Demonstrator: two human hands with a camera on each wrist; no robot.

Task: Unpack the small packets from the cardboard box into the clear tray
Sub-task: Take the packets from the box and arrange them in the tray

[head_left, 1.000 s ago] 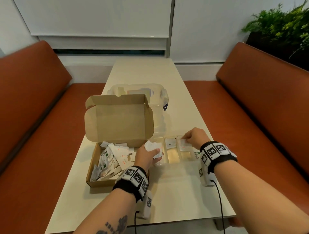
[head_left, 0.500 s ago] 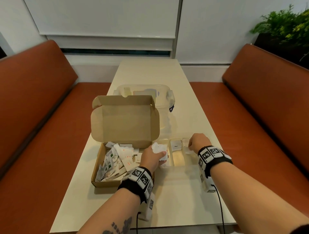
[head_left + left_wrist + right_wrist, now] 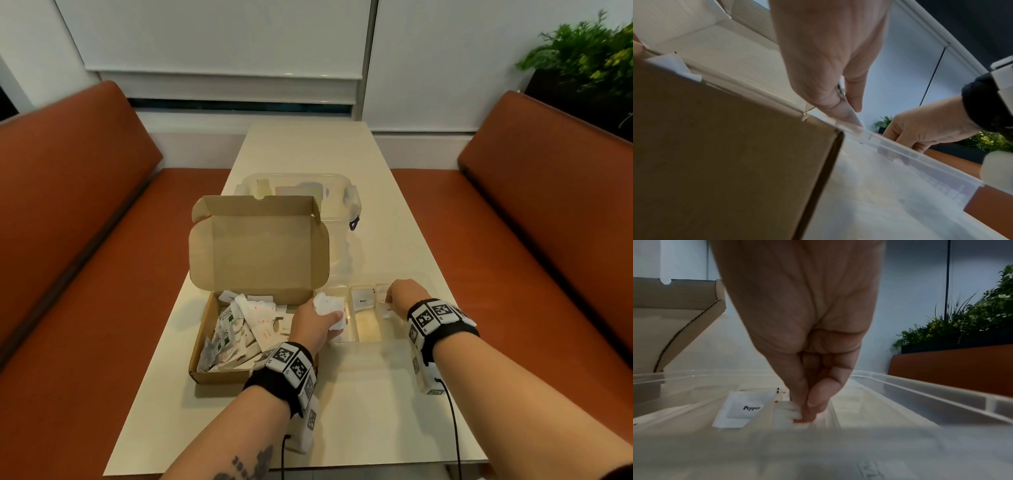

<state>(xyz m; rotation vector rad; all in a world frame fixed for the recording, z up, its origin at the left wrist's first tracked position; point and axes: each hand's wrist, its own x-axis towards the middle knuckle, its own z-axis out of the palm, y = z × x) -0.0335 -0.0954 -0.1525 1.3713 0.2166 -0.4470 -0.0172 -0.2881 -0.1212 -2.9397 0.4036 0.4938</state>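
Right hand (image 3: 797, 331): fingertips pinch one salt packet (image 3: 800, 420) inside the clear tray (image 3: 368, 353), right of the pepper packet (image 3: 745, 408).
Left hand (image 3: 313, 325): clutches a bunch of white packets (image 3: 329, 306), count unclear, over the tray's left end.
Cardboard box (image 3: 205, 342): touching the tray's left side, lid upright, many loose packets.
Hidden: tray dividers faint.

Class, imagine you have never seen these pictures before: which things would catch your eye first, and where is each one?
The open brown cardboard box, crammed with small white paper packets, sits left of centre on the pale table. Beside it, the left hand holds a bunch of white packets at the edge of the clear plastic divided tray. Inside the tray, the right hand pinches a red-lettered white packet next to a white packet marked Pepper.
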